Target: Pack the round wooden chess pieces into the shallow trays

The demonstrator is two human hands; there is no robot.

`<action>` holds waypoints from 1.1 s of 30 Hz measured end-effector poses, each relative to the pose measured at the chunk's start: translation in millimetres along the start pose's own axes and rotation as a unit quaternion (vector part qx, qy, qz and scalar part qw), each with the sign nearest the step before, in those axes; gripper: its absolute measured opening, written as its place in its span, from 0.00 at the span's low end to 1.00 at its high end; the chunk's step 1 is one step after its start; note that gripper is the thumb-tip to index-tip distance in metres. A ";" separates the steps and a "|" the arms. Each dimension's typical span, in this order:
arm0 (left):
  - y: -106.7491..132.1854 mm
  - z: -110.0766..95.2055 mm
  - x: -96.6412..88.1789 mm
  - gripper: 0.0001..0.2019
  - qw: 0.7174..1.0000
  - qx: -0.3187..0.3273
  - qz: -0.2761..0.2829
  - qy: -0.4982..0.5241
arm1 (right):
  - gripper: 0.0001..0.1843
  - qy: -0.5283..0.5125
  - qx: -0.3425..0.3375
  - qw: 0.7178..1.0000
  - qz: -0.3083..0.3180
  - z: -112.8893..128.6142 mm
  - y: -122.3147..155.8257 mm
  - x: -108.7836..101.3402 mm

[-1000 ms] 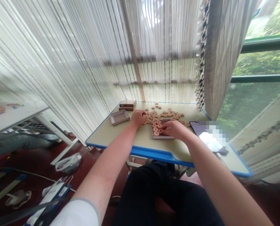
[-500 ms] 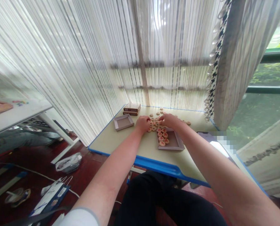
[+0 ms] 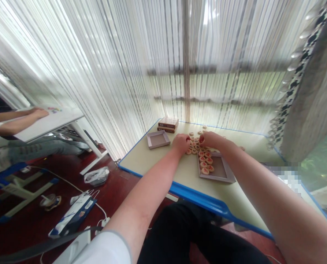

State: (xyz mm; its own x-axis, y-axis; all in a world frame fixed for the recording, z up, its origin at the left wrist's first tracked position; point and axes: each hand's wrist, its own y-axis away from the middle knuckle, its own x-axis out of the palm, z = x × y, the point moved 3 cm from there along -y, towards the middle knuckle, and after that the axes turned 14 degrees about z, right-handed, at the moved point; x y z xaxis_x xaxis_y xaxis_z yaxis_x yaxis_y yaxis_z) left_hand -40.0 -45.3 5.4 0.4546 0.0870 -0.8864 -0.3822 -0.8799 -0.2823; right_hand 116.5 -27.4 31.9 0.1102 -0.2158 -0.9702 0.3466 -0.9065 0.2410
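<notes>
Round wooden Chinese chess pieces (image 3: 194, 151) lie in a loose cluster on the pale table, between my two hands. At the cluster's left edge rests my left hand (image 3: 182, 143), its fingers curled against the pieces; what they hold, if anything, is hidden. My right hand (image 3: 210, 140) reaches in from the other side with thumb and fingers pinched downward, and I cannot make out what is between them. Just nearer to me sits an open shallow box (image 3: 221, 179). Red-marked pieces (image 3: 205, 165) stand in two columns along its left side.
Left of the cluster lies a second shallow tray (image 3: 158, 141). Behind it two brown boxes (image 3: 168, 124) are stacked. A blue rim (image 3: 201, 200) edges the table. A sheer curtain hangs behind. Another person's hands (image 3: 38, 113) rest on a white table (image 3: 50, 126) at left.
The view has swung left, so the table appears further right and more of the other person shows. My right hand's fingers are more curled; the pieces in the box look the same.
</notes>
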 end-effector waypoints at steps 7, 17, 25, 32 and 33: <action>-0.1 1.8 0.3 0.11 1.000 0.002 -0.005 0.004 | 0.12 -0.002 0.027 1.000 0.015 -2.3 -7.1 0.8; 0.0 2.2 1.6 0.12 1.000 0.016 -0.002 -0.004 | 0.10 -0.148 0.032 0.975 -0.162 5.5 95.3 -17.6; 6.5 0.8 0.6 0.12 1.000 0.013 -0.016 -0.004 | 0.09 -0.152 -0.071 0.963 -0.213 34.5 161.5 29.4; 10.4 -0.4 -1.0 0.12 1.000 -0.002 -0.013 -0.012 | 0.11 -0.136 -0.103 0.964 -0.205 34.5 156.7 47.2; 10.4 -0.7 -0.8 0.12 1.000 -0.003 -0.011 -0.014 | 0.11 -0.136 -0.102 0.963 -0.208 33.9 155.7 47.9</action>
State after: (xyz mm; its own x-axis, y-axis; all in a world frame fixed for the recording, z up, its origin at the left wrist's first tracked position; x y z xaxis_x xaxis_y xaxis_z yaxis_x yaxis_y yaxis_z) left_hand -43.8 -54.8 3.5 0.4409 0.1194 -0.8896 -0.3665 -0.8808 -0.2998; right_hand 144.2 -191.1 22.1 -0.3167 0.0386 -0.9477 0.4864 -0.8512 -0.1972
